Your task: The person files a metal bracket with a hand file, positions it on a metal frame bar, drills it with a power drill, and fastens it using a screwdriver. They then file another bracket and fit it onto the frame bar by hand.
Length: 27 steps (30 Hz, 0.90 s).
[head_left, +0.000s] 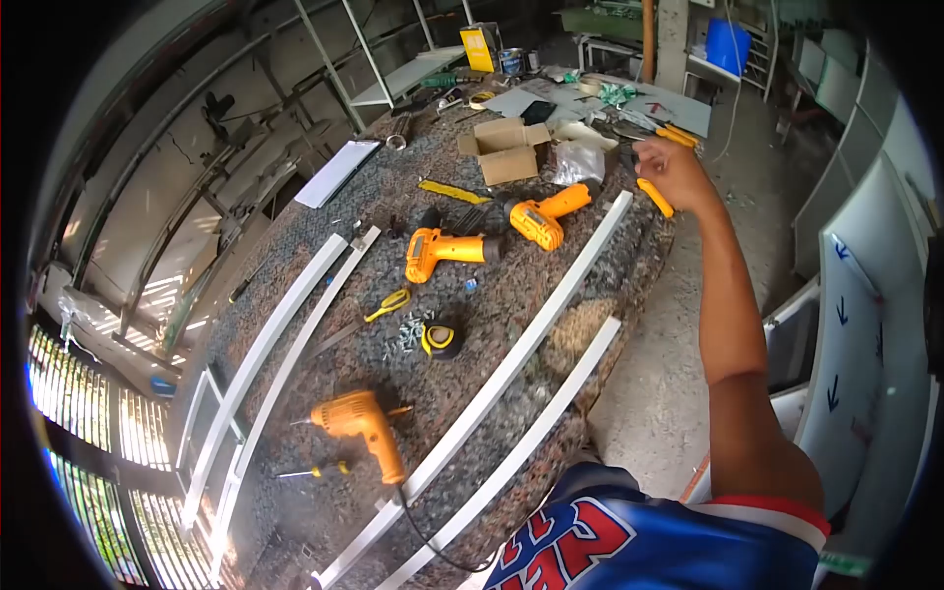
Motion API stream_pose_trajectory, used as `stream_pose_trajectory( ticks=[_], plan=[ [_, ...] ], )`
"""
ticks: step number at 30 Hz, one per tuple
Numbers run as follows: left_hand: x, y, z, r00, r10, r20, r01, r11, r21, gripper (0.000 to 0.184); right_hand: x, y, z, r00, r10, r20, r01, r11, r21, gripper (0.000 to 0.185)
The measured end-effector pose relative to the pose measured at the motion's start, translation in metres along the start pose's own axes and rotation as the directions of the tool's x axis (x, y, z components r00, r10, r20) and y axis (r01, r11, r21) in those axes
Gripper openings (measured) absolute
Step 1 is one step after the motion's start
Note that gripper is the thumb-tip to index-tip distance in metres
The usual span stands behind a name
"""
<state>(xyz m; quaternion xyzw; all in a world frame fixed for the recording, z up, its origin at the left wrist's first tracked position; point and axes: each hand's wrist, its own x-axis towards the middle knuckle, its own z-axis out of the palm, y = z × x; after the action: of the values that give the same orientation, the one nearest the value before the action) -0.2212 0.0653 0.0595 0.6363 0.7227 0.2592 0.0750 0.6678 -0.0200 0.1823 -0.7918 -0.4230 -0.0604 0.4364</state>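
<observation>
My right hand reaches to the far right edge of the stone-topped table, its fingers curled closed around a hand tool with a yellow handle. The tool's head is mostly hidden by the hand, so its kind cannot be made out. More yellow handles show just beyond the knuckles; whether they belong to the same tool is unclear. Nearby are a clear plastic bag, an open cardboard box and an orange cordless drill. My left hand is out of view.
Long white metal bars lie lengthwise on the table. Between them are another cordless drill, a corded drill, a tape measure, loose screws and a screwdriver. White panels lean at right.
</observation>
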Motion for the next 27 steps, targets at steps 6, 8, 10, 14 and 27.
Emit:
stream_pose_trajectory(
  ticks=[6, 8, 10, 14, 27],
  plan=[
    [-0.067, 0.038, 0.010, 0.998, 0.021, -0.054, -0.023, 0.999, -0.030, 0.038, 0.148, 0.077, 0.035, 0.977, 0.034, 0.213, -0.005, 0.991, -0.135, 0.033],
    [-0.087, 0.060, 0.003, 0.999, -0.005, -0.039, 0.007, 0.998, 0.070, 0.037, 0.185, 0.105, 0.062, 0.952, 0.044, 0.302, 0.019, 0.979, -0.204, 0.035],
    [-0.101, 0.087, -0.002, 0.997, -0.065, -0.029, 0.066, 0.997, 0.033, 0.034, 0.215, 0.133, 0.092, 0.907, 0.098, 0.408, 0.100, 0.894, -0.436, 0.035],
    [-0.129, 0.026, 0.007, 0.999, 0.019, -0.038, -0.023, 0.994, -0.107, 0.033, 0.237, 0.152, 0.131, 0.756, 0.248, 0.606, 0.204, 0.790, -0.578, 0.037],
    [-0.212, 0.105, 0.028, 0.967, -0.255, -0.011, 0.252, 0.962, -0.106, 0.032, 0.234, 0.147, 0.135, 0.611, 0.149, 0.777, 0.377, 0.809, -0.452, 0.059]
  ],
)
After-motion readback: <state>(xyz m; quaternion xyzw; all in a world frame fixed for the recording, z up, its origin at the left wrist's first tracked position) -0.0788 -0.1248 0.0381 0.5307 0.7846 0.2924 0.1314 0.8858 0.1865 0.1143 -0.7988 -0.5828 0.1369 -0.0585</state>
